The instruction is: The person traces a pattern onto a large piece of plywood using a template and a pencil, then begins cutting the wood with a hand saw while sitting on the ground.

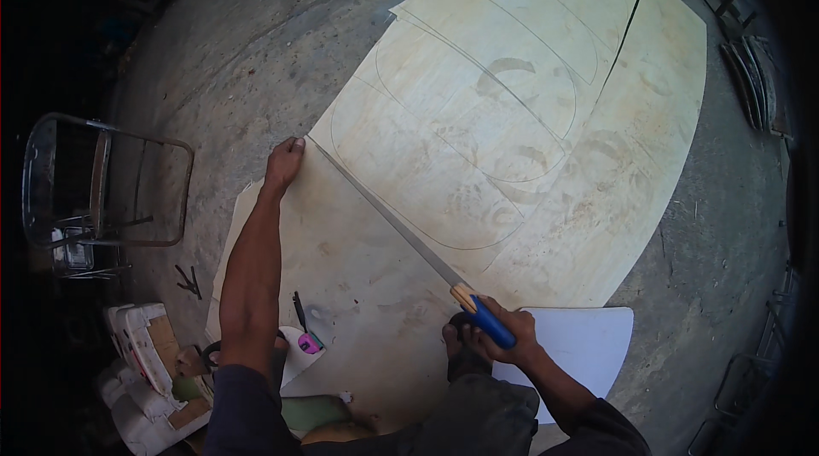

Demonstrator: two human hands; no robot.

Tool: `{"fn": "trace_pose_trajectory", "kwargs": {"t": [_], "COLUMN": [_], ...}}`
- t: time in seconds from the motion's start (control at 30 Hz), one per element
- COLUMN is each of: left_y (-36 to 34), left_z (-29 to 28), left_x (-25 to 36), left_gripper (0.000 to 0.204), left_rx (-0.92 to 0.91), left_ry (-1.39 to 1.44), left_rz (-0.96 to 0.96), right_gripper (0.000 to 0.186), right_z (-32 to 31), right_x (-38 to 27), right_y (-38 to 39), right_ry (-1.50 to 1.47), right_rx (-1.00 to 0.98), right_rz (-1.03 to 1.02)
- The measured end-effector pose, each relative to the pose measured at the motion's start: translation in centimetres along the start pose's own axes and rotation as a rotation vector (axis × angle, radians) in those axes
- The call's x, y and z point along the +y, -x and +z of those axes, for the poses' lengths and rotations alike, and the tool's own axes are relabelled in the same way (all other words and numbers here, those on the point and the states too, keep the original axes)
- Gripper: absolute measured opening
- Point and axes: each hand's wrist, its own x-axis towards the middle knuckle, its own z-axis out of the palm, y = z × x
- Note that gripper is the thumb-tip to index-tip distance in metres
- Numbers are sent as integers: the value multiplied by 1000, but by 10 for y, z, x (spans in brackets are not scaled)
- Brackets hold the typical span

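Observation:
My right hand (509, 334) wraps round the blue and wooden handle of a long-bladed tool (384, 210). Its straight grey blade lies diagonally across a pale wooden sheet (478, 149) with pencilled curved outlines. No teeth can be made out. My left hand (286, 164) is closed at the sheet's left edge, beside the blade's tip. Whether those fingers pinch the tip or the sheet edge is hidden. Near my left knee are a pink tape measure (310, 343) and a dark, slim marker-like thing (299, 311). My foot (455, 338) rests beside the tool's handle.
A split runs through the sheet's far right part. A white panel (584, 354) lies at the right. On the left stand a metal-framed chair (183, 191) and a white container (136, 328). Curved sheets (751, 85) lean at the far right. Concrete floor (256, 55) surrounds this.

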Motion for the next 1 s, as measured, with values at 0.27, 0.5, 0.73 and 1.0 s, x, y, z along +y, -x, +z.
{"fn": "trace_pose_trajectory", "kwargs": {"t": [0.27,0.5,0.73,1.0], "left_y": [-11,-4,-6,-13], "left_z": [15,16,17,16], "left_x": [-5,-1,-5,-2], "left_gripper": [42,41,39,40], "left_rx": [-74,-10,3,-22], "left_ry": [84,48,163,82], "left_rz": [-45,-24,-3,-17], "right_gripper": [67,63,69,63], "right_z": [74,-16,64,-19], "right_x": [12,-2,28,0], "right_y": [-116,18,-102,7], "right_ry": [-97,113,-95,54], "right_rx": [50,0,28,5], "right_rz": [-17,-27,26,22]}}
